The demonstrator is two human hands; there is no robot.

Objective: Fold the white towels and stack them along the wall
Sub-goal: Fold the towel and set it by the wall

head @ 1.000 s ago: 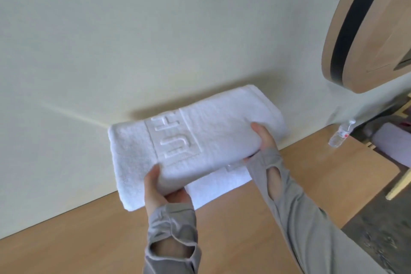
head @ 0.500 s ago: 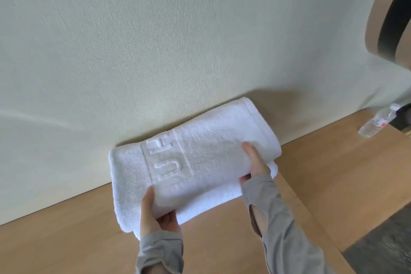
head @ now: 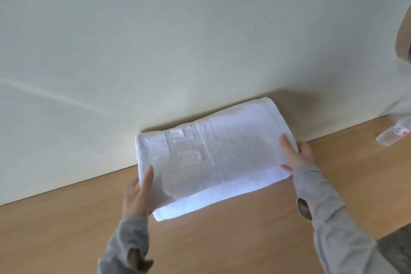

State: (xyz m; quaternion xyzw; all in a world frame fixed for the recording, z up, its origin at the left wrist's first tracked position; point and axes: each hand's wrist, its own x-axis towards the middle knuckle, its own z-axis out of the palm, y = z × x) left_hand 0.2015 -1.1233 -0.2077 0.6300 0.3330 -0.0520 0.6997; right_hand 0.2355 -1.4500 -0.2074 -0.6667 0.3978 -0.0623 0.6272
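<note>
A folded white towel point(head: 222, 151) with an embossed band lies on the wooden surface point(head: 233, 244), its long back edge against the pale wall point(head: 178, 40). A lower layer sticks out along its front edge. My left hand point(head: 139, 191) holds the towel's front left corner, with one digit lying on top. At the towel's right end, my right hand point(head: 297, 155) grips it, thumb on top and fingers curled round the edge. Both arms are in grey sleeves.
A plastic water bottle point(head: 393, 135) lies on the wood at the far right, near the wall. A round wooden object point(head: 403, 40) hangs on the wall at the upper right. Dark floor point(head: 398, 249) shows past the surface's right edge.
The towel has come down from the air and now rests on the wood against the wall. My hands have moved apart to its two ends.
</note>
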